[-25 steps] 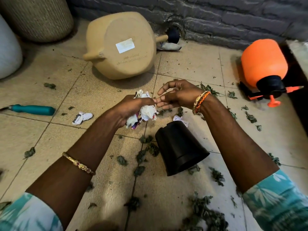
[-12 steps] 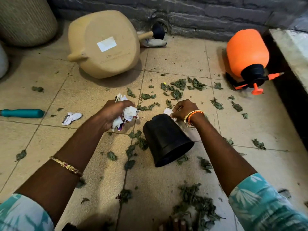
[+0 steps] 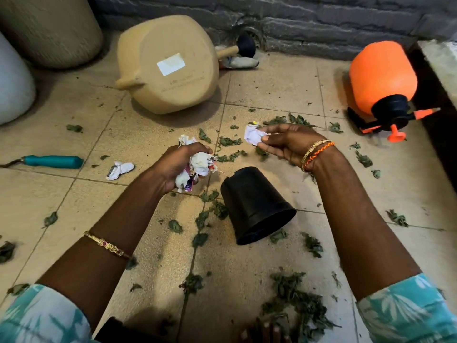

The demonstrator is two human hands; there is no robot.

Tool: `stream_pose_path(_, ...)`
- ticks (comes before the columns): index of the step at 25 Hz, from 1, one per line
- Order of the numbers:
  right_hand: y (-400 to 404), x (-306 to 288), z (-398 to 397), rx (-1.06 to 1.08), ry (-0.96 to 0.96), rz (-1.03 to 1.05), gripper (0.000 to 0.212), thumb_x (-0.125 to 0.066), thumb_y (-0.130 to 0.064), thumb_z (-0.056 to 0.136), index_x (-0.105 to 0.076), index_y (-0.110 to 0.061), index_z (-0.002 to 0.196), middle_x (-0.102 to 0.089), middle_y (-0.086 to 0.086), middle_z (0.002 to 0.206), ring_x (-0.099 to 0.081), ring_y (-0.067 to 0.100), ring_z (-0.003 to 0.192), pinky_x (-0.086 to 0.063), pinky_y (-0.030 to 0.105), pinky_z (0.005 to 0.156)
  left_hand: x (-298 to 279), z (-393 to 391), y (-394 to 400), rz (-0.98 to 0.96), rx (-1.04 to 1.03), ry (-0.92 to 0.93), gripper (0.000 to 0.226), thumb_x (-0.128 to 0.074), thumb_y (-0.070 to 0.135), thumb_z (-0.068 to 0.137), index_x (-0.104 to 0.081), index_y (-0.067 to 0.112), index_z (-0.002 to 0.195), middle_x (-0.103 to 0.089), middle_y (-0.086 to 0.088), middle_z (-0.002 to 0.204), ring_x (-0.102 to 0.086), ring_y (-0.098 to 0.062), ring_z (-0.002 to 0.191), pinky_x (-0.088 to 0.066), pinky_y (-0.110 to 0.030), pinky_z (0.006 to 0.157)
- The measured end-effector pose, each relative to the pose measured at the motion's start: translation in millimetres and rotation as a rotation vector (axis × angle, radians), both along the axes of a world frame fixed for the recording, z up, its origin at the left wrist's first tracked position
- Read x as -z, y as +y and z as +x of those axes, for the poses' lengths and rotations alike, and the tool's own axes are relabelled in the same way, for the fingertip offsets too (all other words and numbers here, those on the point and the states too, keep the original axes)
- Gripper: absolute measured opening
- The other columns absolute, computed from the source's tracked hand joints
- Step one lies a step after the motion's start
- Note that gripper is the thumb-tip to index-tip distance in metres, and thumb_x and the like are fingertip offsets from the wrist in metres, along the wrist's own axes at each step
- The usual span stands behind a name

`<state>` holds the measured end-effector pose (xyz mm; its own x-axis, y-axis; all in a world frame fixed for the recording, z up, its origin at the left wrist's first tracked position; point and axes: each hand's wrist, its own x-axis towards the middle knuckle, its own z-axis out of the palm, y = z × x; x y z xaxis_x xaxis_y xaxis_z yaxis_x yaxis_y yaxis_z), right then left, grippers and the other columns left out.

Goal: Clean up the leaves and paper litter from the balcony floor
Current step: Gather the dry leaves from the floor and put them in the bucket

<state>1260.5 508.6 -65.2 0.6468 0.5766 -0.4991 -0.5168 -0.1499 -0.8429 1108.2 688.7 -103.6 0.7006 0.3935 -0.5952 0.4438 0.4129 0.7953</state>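
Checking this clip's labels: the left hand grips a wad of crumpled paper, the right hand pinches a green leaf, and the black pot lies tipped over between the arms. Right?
Not quite. In the head view the right hand pinches a small crumpled paper scrap, not a leaf. The left hand does grip a paper wad, and the black pot does lie tipped over between the arms.

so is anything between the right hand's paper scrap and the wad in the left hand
Nothing visible. The right hand pinches a paper scrap, the left hand grips the paper wad, and only open air over the leaf-strewn floor separates them.
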Motion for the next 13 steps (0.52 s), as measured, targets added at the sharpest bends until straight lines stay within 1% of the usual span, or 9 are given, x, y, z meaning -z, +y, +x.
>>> stream_pose_path(3,36,0,-31,-0.166,-0.198,-0.144,0.016,-0.065,0.008,0.079,-0.062,-0.007,0.078,-0.064,0.007,0.080,-0.062,0.014,0.067,-0.056,0.019,0.056,-8,-20,-3,-0.055,0.001,-0.065,0.015,-0.056,0.019,0.093,-0.068,0.011,0.094,-0.066,-0.008,0.072,-0.055,-0.015,0.045,-0.041,-0.018,0.039)
stream_pose_path(5,58,5,-53,-0.265,-0.324,-0.226,0.017,-0.073,0.004,0.074,-0.063,-0.010,0.073,-0.065,0.004,0.069,-0.062,0.010,0.057,-0.053,0.017,0.050,-12,-41,-2,-0.118,-0.035,-0.094,0.018,-0.056,0.022,0.094,-0.067,0.009,0.098,-0.070,-0.005,0.072,-0.062,-0.013,0.050,-0.046,-0.019,0.042)
stream_pose_path(6,68,8,-64,-0.294,-0.354,-0.234,0.018,-0.075,0.004,0.072,-0.064,-0.009,0.072,-0.065,0.002,0.064,-0.061,0.008,0.053,-0.052,0.016,0.049,-11,-52,0,-0.143,-0.049,-0.106,0.023,-0.058,0.024,0.092,-0.068,0.007,0.103,-0.073,-0.007,0.078,-0.066,-0.014,0.056,-0.050,-0.019,0.046)
stream_pose_path(7,78,11,-75,-0.327,-0.366,-0.219,0.018,-0.075,0.006,0.071,-0.064,-0.008,0.070,-0.065,0.001,0.059,-0.061,0.006,0.049,-0.053,0.016,0.049,-10,-64,3,-0.147,-0.065,-0.111,0.031,-0.061,0.028,0.089,-0.068,0.005,0.109,-0.074,-0.010,0.089,-0.069,-0.016,0.066,-0.054,-0.021,0.053)
stream_pose_path(9,94,17,-95,-0.409,-0.365,-0.173,0.015,-0.073,0.008,0.072,-0.065,-0.004,0.071,-0.064,0.003,0.058,-0.061,0.009,0.051,-0.056,0.019,0.056,-4,-86,9,-0.131,-0.123,-0.101,0.047,-0.068,0.031,0.081,-0.065,0.001,0.118,-0.070,-0.016,0.109,-0.069,-0.023,0.085,-0.057,-0.027,0.070)
stream_pose_path(10,102,18,-105,-0.464,-0.356,-0.161,0.011,-0.071,0.009,0.074,-0.067,-0.002,0.075,-0.064,0.007,0.063,-0.062,0.012,0.056,-0.057,0.021,0.060,-4,-98,13,-0.121,-0.184,-0.099,0.047,-0.070,0.029,0.081,-0.065,0.000,0.118,-0.069,-0.018,0.111,-0.068,-0.025,0.086,-0.057,-0.027,0.071)
stream_pose_path(11,110,18,-114,-0.513,-0.338,-0.159,0.009,-0.067,0.009,0.077,-0.068,0.002,0.082,-0.064,0.010,0.068,-0.061,0.015,0.061,-0.056,0.021,0.062,-2,-109,17,-0.094,-0.267,-0.094,0.043,-0.070,0.024,0.083,-0.064,-0.001,0.118,-0.069,-0.019,0.109,-0.067,-0.026,0.083,-0.056,-0.027,0.066)
stream_pose_path(12,120,18,-122,-0.566,-0.339,-0.177,0.011,-0.065,0.008,0.080,-0.067,0.004,0.090,-0.063,0.012,0.073,-0.060,0.017,0.065,-0.055,0.020,0.062,0,-122,23,-0.061,-0.352,-0.081,0.037,-0.068,0.020,0.086,-0.065,-0.001,0.117,-0.069,-0.020,0.103,-0.066,-0.026,0.076,-0.055,-0.026,0.059)
stream_pose_path(13,130,18,-130,-0.613,-0.375,-0.214,0.013,-0.063,0.005,0.082,-0.067,0.003,0.095,-0.062,0.014,0.077,-0.059,0.018,0.067,-0.054,0.021,0.061,0,-136,28,-0.031,-0.423,-0.060,0.031,-0.067,0.017,0.087,-0.066,0.000,0.113,-0.070,-0.019,0.092,-0.065,-0.024,0.067,-0.052,-0.023,0.052)
